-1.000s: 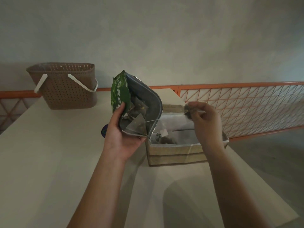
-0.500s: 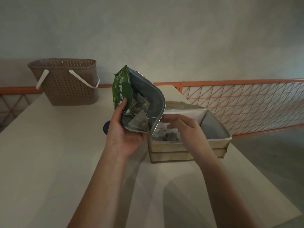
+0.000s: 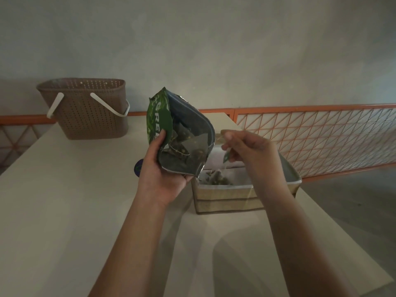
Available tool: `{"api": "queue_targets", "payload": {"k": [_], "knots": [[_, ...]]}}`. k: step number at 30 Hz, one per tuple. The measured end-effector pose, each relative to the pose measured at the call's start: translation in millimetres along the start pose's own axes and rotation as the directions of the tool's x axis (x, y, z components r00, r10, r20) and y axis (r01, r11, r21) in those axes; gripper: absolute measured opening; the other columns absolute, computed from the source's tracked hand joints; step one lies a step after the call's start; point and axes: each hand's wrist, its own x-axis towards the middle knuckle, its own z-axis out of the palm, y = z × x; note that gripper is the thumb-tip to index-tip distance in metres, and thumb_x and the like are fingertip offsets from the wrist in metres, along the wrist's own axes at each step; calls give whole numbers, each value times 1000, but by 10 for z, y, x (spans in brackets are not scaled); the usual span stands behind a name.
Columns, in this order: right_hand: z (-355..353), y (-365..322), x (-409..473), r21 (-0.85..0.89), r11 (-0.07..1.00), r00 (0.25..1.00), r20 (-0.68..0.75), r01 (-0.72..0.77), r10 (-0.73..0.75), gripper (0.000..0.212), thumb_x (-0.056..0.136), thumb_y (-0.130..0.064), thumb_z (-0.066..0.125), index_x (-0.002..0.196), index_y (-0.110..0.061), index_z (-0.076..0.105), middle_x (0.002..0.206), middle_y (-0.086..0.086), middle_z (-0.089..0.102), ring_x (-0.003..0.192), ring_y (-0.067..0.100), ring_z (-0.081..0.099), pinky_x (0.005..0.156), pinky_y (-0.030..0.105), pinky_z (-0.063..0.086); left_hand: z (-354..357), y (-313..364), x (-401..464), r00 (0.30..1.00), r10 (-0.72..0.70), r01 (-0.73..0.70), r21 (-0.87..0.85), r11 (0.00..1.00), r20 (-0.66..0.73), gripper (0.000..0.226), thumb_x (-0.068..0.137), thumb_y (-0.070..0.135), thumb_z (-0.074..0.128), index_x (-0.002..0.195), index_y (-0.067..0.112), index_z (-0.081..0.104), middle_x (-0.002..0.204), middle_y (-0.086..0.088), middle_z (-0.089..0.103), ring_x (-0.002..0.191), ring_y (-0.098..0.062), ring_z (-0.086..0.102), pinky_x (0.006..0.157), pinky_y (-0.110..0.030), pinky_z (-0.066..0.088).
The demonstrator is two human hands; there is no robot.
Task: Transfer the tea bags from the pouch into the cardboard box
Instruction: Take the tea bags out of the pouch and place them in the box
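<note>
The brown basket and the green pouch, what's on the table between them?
Nothing: in the head view, the table is bare between the basket and the pouch, which the left hand holds up.

Half a second ago the right hand (image 3: 250, 151) was low inside the cardboard box (image 3: 244, 195); it has since risen above the rim and now sits just beside the mouth of the pouch (image 3: 182, 142), fingertips pinched on a string with a small green tag (image 3: 226, 157) dangling below. A second ago that hand was higher and further right, pinching a tea bag over the box. More tea bags (image 3: 218, 179) now lie in the box's near left corner
</note>
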Motion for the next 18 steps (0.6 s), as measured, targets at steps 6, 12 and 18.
{"api": "queue_targets", "payload": {"k": [6, 12, 18], "knots": [[-185, -144, 291, -1, 1000, 998, -61, -8, 8, 14, 92, -17, 65, 101, -10, 74, 73, -2, 70, 65, 11, 62, 60, 21, 53, 5, -7, -5, 1000, 8, -8, -1, 1000, 14, 54, 94, 52, 59, 143, 28, 58, 137, -10, 67, 122, -35, 66, 94, -47, 55], [-305, -97, 432, -19, 1000, 992, -124, -15, 13, 17, 92, -13, 64, 104, -4, 72, 77, 3, 69, 60, 6, 65, 59, 17, 54, 29, 0, -18, 999, -22, 23, -19, 1000, 50, 55, 95, 53, 56, 142, 25, 60, 137, -9, 67, 119, -31, 69, 82, -41, 59], [-252, 134, 418, -413, 908, 992, 57, -76, 109, 30, 98, -36, 53, 111, -14, 69, 100, 0, 69, 84, 11, 65, 76, 26, 56, 27, 3, -18, 997, -34, 38, -62, 997, 72, 57, 94, 51, 59, 140, 18, 61, 138, -12, 66, 124, -32, 65, 92, -43, 56]]}}
